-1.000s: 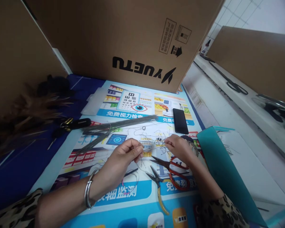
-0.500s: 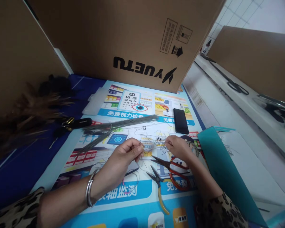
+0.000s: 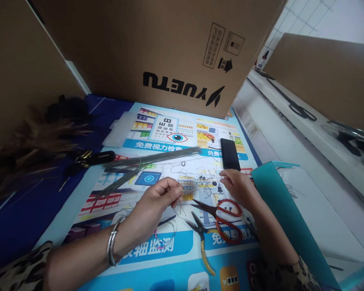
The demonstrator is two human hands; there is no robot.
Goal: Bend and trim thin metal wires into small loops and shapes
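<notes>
My left hand (image 3: pixel 159 200) is closed in a pinch on a thin wire that hangs down from the fingertips, held just above the printed poster mat (image 3: pixel 157 250). My right hand (image 3: pixel 239 186) rests further right, fingers curled over a tangle of small wire pieces (image 3: pixel 204 180); whether it grips any of them I cannot make out. Red-handled scissors (image 3: pixel 221 212) lie just below the right hand. Yellow-handled pliers (image 3: pixel 202 238) lie beside them, nearer to me.
A bundle of long straight wires (image 3: pixel 148 163) lies across the mat, a black phone (image 3: pixel 229 154) at its far right. A big cardboard box (image 3: pixel 170 52) stands behind. Brown feathers (image 3: pixel 33 141) and a black tool (image 3: pixel 98 157) lie left; a teal sheet (image 3: pixel 286 218) lies right.
My right hand has shifted a little right and away from the left hand, uncovering the scissors' handles. The left hand stays in its pinch.
</notes>
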